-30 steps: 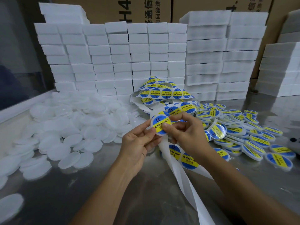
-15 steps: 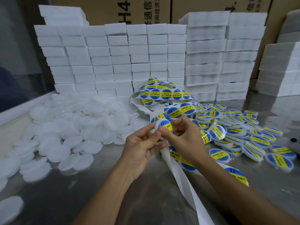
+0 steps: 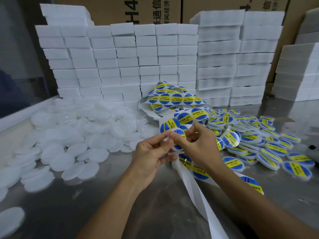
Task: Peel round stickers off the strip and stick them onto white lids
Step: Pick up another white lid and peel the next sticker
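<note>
In the middle of the view my left hand [image 3: 151, 152] pinches a white lid [image 3: 177, 140] that bears a blue and yellow round sticker. My right hand [image 3: 198, 144] pinches the same lid from the right, its thumb pressed on the sticker's face. The white backing strip [image 3: 195, 183] hangs down from under the hands toward the near edge, with several blue and yellow stickers [image 3: 198, 169] on it. More of the strip [image 3: 174, 99] lies coiled behind the hands.
A heap of plain white lids [image 3: 82, 128] covers the left of the steel table [image 3: 86, 204]. Stickered lids [image 3: 259, 140] are piled on the right. Stacks of white foam blocks [image 3: 129, 57] and cardboard boxes wall off the back.
The lid with its sticker has dropped slightly and tilted away from me between both hands. My right thumb now covers more of the sticker's face. The strip beneath has shifted a little.
</note>
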A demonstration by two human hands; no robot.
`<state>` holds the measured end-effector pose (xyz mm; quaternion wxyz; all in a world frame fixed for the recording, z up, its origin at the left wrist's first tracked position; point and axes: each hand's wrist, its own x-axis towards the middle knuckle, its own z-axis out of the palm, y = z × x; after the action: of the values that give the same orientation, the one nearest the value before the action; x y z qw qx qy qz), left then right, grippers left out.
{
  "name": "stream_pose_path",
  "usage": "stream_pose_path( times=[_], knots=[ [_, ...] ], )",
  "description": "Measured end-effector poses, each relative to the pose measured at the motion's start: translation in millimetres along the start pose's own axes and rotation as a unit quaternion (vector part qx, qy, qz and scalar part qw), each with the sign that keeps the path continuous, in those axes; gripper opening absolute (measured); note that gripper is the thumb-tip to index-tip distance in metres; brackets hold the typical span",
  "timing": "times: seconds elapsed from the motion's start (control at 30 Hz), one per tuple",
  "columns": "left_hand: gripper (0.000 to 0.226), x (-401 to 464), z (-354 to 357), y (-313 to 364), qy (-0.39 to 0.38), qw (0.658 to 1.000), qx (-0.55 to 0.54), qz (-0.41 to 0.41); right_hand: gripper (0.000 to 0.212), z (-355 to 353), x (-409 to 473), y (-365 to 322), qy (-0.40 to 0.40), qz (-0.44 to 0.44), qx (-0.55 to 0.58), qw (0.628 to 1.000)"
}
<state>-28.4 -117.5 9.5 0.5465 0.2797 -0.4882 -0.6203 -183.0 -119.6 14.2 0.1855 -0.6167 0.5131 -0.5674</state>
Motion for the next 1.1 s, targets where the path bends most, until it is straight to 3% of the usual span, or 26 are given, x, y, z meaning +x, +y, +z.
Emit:
stream_pose_path(
  times=[0.1, 0.33, 0.5, 0.57, 0.67, 0.8, 0.97, 1.1],
  knots=[
    [0.044, 1, -3, -1, -0.004, 1.000, 0.020, -0.007, 0.051, -5, 2, -2, -0.005, -0.024, 0.012, 1.000],
    [0.026, 4, -7, -3, 0.057, 0.998, 0.025, -0.005, 0.008, 0, 0, -3, -0.066, -0.067, 0.059, 0.994],
    [0.015, 7, -11, -1, 0.124, 0.991, 0.041, 0.029, 0.031, -3, 1, -4, -0.140, -0.092, 0.022, 0.986],
    [0.010, 9, -11, -4, 0.157, 0.985, 0.059, 0.039, 0.025, -9, 6, -5, -0.104, -0.071, 0.060, 0.990],
    [0.004, 11, -11, -11, 0.194, 0.970, 0.133, 0.060, 0.020, -24, 19, 0, 0.037, -0.023, 0.118, 0.992],
    [0.027, 10, -7, -18, 0.170, 0.974, 0.147, 0.008, 0.013, -52, 39, 22, 0.215, 0.114, 0.221, 0.944],
    [0.045, 11, -2, -22, 0.146, 0.981, 0.124, -0.032, 0.033, -78, 50, 51, 0.233, 0.228, 0.295, 0.898],
    [0.050, 12, -2, -21, 0.140, 0.985, 0.092, -0.044, 0.032, -77, 50, 55, 0.260, 0.219, 0.103, 0.935]
  ],
)
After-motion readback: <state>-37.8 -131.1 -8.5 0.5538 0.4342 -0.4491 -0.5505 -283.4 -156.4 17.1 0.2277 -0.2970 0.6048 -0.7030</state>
